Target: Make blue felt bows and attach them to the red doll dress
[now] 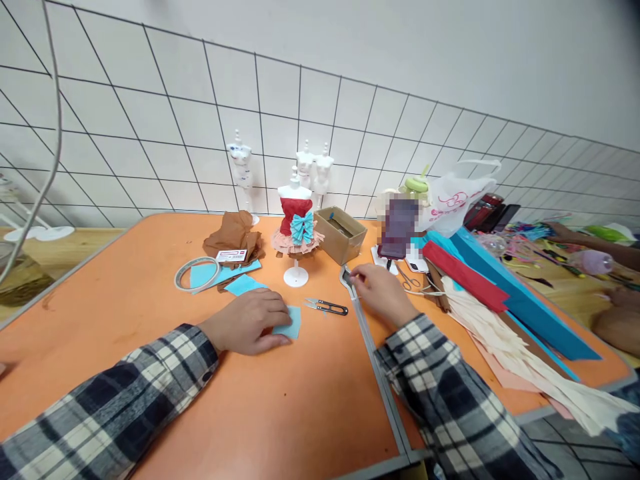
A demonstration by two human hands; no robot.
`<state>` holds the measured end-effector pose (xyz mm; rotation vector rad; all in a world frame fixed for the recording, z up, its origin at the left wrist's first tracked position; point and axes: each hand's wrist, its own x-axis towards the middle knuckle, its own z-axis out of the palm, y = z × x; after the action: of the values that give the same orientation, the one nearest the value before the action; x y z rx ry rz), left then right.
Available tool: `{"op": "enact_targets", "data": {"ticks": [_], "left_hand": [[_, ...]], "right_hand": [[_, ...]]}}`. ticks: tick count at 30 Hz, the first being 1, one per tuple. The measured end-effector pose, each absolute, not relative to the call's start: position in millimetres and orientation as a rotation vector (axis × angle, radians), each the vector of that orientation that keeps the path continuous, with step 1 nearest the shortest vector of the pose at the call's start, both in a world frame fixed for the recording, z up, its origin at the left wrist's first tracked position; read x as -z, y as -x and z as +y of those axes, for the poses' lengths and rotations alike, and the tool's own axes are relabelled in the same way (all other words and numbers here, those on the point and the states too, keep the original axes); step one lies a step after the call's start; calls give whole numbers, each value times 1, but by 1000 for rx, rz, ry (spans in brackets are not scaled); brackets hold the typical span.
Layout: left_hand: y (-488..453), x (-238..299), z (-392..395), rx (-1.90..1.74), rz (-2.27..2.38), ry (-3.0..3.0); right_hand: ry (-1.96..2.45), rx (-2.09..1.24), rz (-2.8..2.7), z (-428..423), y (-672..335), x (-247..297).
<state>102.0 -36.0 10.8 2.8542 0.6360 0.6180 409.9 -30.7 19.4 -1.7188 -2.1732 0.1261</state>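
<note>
My left hand [249, 322] lies palm down on the orange table [150, 280], fingers curled over a small light-blue paper square [291, 323]. My right hand [381, 291] rests near the table's metal seam, its fingers pinched on a small dark tool [346, 276] at the seam. Thread snips [326, 307] lie between the two hands. Just behind stands a small mannequin [296, 223] in a red bodice with a blue bow and a pink ruffled skirt.
Brown fabric [234, 237], blue paper pieces [220, 275] and a tape ring [197, 273] lie at the left. A cardboard box [341, 233], a phone [399, 227], scissors [407, 277], red, blue and cream paper sheets [500, 293] fill the right. Bare white mannequins [241, 167] stand by the wire grid.
</note>
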Motion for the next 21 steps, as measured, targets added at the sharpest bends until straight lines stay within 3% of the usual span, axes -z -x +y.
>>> {"op": "enact_targets", "data": {"ticks": [6,21], "left_hand": [[-101,-6,-30,-603,596,-2865],[-100,-6,-29,-616,560,-2885]], "right_hand": [[1848,-243,-2275,-20,-478,-11],[1929,-388,-2261,-24,-467,-10]]}}
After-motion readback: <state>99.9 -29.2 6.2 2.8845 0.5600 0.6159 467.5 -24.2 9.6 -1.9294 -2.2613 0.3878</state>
